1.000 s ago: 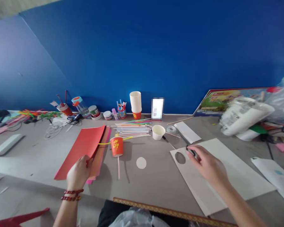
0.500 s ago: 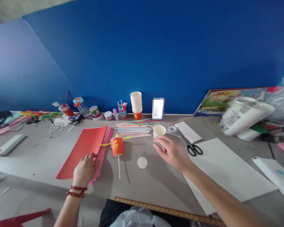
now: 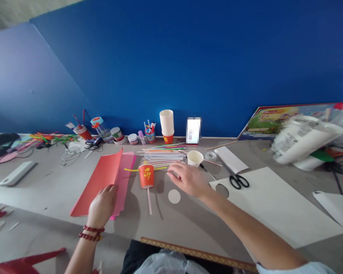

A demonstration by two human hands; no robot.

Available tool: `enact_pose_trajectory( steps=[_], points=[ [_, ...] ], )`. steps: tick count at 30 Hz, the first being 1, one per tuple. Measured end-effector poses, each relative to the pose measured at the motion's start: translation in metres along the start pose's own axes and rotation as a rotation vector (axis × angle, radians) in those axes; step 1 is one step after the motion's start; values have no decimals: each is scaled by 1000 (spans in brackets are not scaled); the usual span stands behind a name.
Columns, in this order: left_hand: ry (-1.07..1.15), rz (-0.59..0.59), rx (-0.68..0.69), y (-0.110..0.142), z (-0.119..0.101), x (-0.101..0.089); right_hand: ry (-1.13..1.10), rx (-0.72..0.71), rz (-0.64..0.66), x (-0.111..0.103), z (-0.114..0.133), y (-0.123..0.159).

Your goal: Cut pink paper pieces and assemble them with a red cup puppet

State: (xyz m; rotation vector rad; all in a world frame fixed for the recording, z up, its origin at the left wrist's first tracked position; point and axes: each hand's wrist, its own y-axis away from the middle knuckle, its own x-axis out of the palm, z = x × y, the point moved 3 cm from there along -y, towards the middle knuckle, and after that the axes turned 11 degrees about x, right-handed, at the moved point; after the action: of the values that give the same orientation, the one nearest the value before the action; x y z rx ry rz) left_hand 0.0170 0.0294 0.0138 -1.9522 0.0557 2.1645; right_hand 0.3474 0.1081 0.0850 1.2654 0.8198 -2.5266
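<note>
My left hand (image 3: 102, 203), with red bead bracelets at the wrist, grips the right edge of a red paper sheet (image 3: 98, 180), which is raised off the pink sheets (image 3: 125, 179) beneath. My right hand (image 3: 187, 179) hovers over the table with fingers loosely bent and apart, holding nothing. Between the hands is a red paper cup (image 3: 146, 176) with yellow writing, yellow pieces out at both sides and a pale pink straw (image 3: 149, 201) below. A small white paper disc (image 3: 174, 196) lies in front of my right hand.
Black-handled scissors (image 3: 239, 182) and a large white sheet (image 3: 274, 209) with a round hole lie to the right. Behind are a white cup (image 3: 194, 158), straws (image 3: 162, 156), stacked cups (image 3: 167, 121), a tape roll (image 3: 210, 155) and paint jars (image 3: 117, 134).
My right hand has moved left from near the white cup toward the red cup, uncovering the hole in the white sheet. My left hand has lifted the red sheet's right edge higher.
</note>
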Motion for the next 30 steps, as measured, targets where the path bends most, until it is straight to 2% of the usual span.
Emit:
enact_pose_trajectory(
  steps=[4, 10, 15, 18, 23, 30],
  points=[
    [-78, 70, 17, -3, -8, 0, -36, -11, 35, 4, 6, 0],
    [-73, 58, -36, -2, -15, 1, -16, 23, 70, 6, 4, 9],
    [-115, 58, -28, -3, -18, 2, -45, 4, 100, 9, 10, 16],
    [-135, 68, -19, -3, -16, 1, -66, -12, 137, 19, 21, 21],
    [-71, 49, -29, 0, -8, -2, -103, -116, 279, 47, 45, 24],
    [98, -6, -50, 1, 2, -5, -202, -187, 360, 71, 76, 10]
  ],
)
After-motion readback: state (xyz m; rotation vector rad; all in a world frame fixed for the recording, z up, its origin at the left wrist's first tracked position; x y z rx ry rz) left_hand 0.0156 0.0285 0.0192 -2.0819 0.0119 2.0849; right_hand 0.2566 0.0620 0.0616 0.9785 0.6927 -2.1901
